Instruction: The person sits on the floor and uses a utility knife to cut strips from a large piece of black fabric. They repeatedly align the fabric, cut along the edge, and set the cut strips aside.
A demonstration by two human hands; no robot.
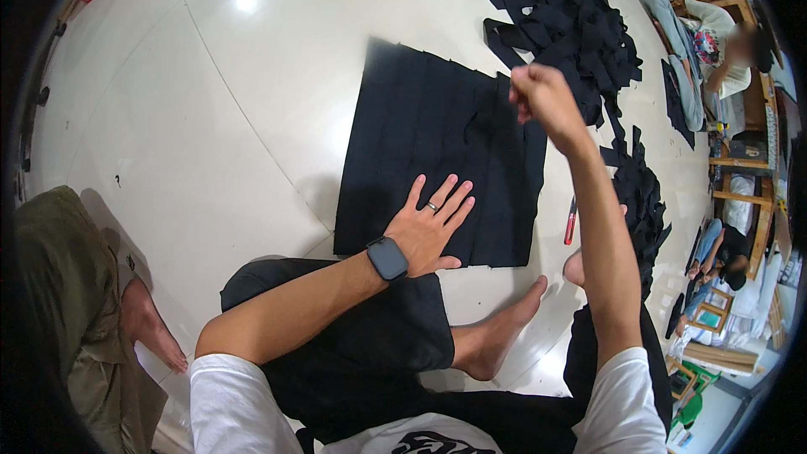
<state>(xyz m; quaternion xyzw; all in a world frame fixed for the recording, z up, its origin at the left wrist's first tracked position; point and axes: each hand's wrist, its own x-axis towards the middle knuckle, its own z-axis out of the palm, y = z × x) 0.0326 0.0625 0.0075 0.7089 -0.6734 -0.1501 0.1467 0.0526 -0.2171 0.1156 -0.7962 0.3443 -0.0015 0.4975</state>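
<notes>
A square of black cloth, with faint parallel seams or overlapped strips running along it, lies flat on the pale floor before me. My left hand presses palm down on its near part, fingers spread; there is a ring on one finger and a dark watch on the wrist. Over the cloth's far right corner, my right hand is raised with its fingers curled together. Whatever it may pinch is hidden by the fingers. Right of the cloth lies a slim red tool, a pen or cutter.
A big heap of black cloth strips lies at the far right, with a smaller heap nearer. My bare foot rests close to the cloth. Someone in olive trousers is at the left. Other people sit by wooden frames at the right.
</notes>
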